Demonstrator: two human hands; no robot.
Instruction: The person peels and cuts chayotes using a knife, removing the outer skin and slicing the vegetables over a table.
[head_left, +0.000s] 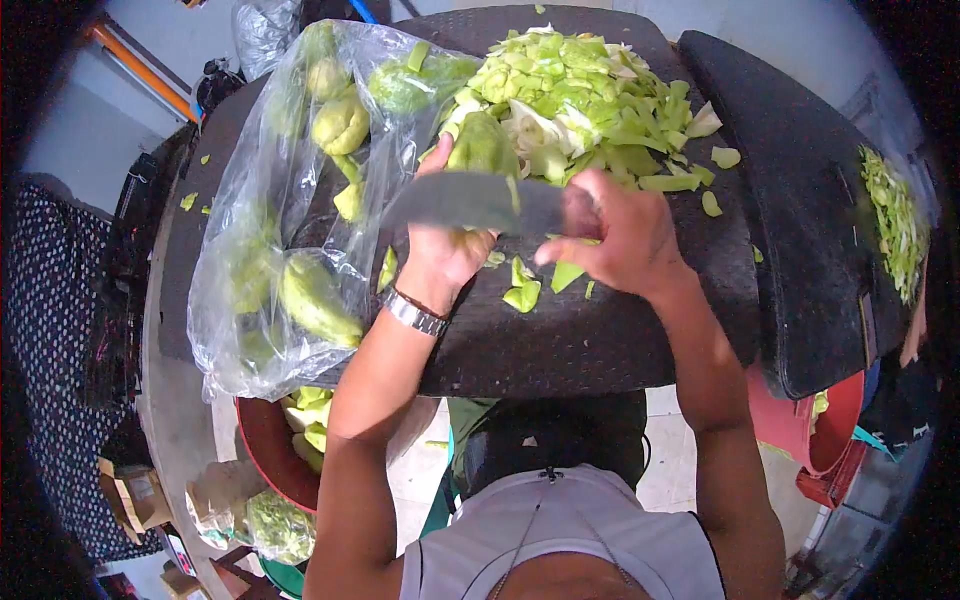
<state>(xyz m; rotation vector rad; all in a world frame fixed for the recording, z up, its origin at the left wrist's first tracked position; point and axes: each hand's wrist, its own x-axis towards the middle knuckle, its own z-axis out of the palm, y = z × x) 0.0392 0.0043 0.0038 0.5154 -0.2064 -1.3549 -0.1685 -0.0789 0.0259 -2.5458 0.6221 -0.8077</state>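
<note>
My left hand [445, 250] is wrapped round a pale green chayote [484, 146], held up over the dark table. In my right hand [628, 232] is the handle of a broad knife [470, 202]. Its blade, smeared by motion, lies across in front of the chayote and hides part of my left fingers. Just beyond the chayote rises a heap of green peelings and cut pieces [590, 105]. A few loose scraps [522, 292] lie on the table below the knife.
To the left, a clear plastic bag [225, 300] holds several whole chayotes [318, 298]. A red tub [262, 450] with green pieces stands below the table's left edge. On the right are a second dark table [800, 200], more shreds [893, 220] and a red bucket [840, 430].
</note>
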